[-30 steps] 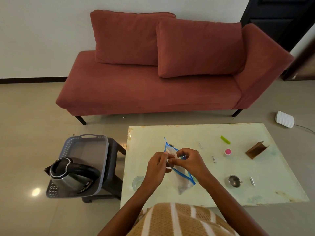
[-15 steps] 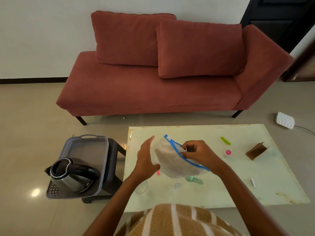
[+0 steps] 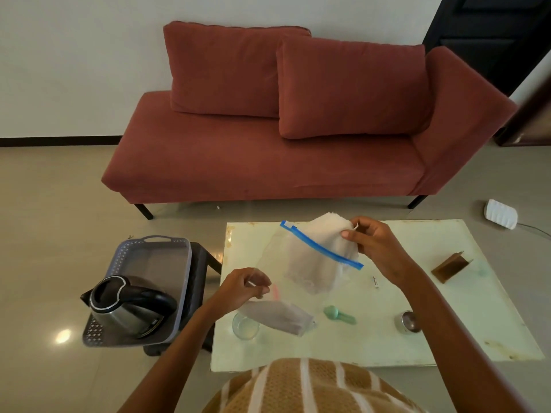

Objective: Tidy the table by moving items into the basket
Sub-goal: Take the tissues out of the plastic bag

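Your right hand pinches the limp, light zip-top bag aloft over the table, while your left hand, fingers curled, grips a second floppy pouch; hold the stiffer blue zipper strip when carrying it to the basket.

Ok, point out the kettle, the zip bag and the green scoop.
kettle (image 3: 131,308), head view, on its steel body inside the basket.
zip bag (image 3: 320,248), head view, on the blue zip strip.
green scoop (image 3: 340,315), head view, where the round bowl meets the handle.
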A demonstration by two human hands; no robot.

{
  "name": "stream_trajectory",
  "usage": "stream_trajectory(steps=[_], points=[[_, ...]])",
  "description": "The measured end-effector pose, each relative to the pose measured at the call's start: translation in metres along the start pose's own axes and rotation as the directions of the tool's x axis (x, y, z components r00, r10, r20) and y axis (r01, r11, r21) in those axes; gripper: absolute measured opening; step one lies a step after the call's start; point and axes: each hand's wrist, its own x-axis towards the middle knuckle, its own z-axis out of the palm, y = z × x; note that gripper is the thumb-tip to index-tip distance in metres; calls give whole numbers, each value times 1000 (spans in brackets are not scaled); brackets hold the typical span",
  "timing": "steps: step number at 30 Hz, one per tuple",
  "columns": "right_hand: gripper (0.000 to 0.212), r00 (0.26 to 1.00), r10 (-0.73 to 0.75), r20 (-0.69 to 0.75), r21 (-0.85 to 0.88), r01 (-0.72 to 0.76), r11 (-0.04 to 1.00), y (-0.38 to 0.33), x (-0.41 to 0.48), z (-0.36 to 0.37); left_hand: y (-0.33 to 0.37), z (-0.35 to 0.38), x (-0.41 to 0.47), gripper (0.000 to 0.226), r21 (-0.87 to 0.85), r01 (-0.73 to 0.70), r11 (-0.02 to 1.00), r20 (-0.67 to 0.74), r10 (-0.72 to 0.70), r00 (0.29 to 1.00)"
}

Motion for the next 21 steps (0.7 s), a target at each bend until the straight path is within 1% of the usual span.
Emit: stream_trajectory(steps=[4, 8, 11, 13, 16, 18, 21], points=[[2, 997, 10, -77, 73, -4, 997, 2, 5, -3, -6, -2, -1, 12, -96, 43, 994, 5, -42, 999], [14, 985, 42, -169, 182, -11, 983, 1, 15, -3, -11, -6, -3, 9, -129, 88, 988, -10, -90, 996], [24, 975, 52, -217, 349, 28, 937, 0, 23, -4, -19, -11, -4, 10, -160, 101, 982, -18, -105, 994], [25, 971, 52, -235, 436, 58, 898, -1, 25, -5, -24, -15, -6, 14, -214, 110, 971, -4, -114, 994], [20, 968, 35, -248, 520, 103, 848, -3, 28, -10, -36, -20, -7, 20, -312, 139, 940, -16, -152, 988], [23, 967, 34, -254, 558, 117, 821, -2, 31, -15, -47, -24, -4, 21, -393, 180, 902, -63, -222, 973], [31, 964, 55, -259, 556, 102, 825, 7, 34, -16, -55, -28, 4, 28, -530, 246, 811, -114, -355, 928]])
